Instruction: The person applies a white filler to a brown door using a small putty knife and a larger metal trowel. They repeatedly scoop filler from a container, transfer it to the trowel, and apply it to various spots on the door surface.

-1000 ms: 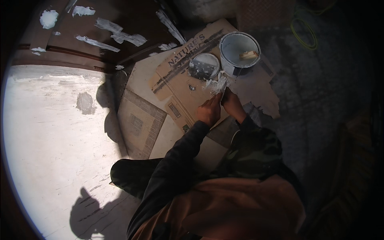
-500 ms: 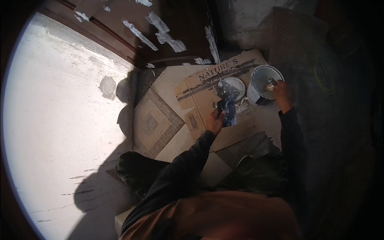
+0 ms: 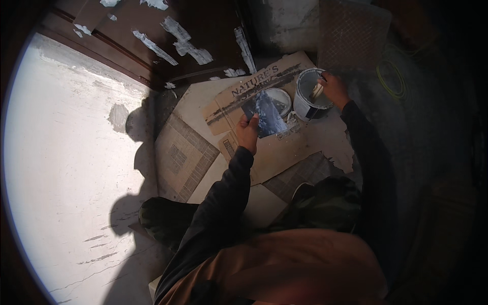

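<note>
One smeared flat blade (image 3: 270, 121) is clamped in the left hand (image 3: 247, 133) above cardboard (image 3: 277, 160) presumably laid to catch drips; one white bucket (image 3: 304, 110) stands far right, right hand (image 3: 335, 90) at its rim beside a pale stick (image 3: 316, 93), hold unclear.

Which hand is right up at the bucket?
The right hand, at the rim of the bucket. The left hand is away from it, gripping a flat sheet with pale smears.

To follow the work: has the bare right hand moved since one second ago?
Yes: the bare right hand went from the near side of the round white bucket to its right rim.
</note>
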{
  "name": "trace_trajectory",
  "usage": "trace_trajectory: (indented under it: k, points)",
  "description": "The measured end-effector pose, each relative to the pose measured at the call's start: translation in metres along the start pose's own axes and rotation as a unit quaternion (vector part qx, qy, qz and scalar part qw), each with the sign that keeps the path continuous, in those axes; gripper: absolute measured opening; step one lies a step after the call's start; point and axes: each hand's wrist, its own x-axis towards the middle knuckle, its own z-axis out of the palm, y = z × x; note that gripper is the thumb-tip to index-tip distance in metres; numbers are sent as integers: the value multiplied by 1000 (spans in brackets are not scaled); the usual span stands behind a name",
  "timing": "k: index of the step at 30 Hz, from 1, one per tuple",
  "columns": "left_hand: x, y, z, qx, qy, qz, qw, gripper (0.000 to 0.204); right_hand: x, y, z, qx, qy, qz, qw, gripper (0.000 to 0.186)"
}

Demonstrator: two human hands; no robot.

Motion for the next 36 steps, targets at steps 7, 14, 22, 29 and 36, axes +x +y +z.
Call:
trace_trajectory:
  k: [7, 14, 22, 29, 36]
  points:
    - [-1, 4, -9, -20, -18, 29, 999, 8, -6, -12, -8, -70, -21, 11, 997, 25]
    - [-5, 12, 8, -41, -51, 75, 995, 8, 9, 4, 5, 32, 6, 96, 995, 28]
    - [9, 36, 18, -26, -81, 25, 996, 12, 21, 18, -56, 128, 55, 111, 984, 28]
    - [39, 51, 76, 75, -66, 67, 993, 36, 5, -16, -134, 113, 138, 58, 982, 27]
    - [72, 25, 139, 86, -81, 29, 993, 35, -12, -44, -199, 167, 188, 14, 968, 21]
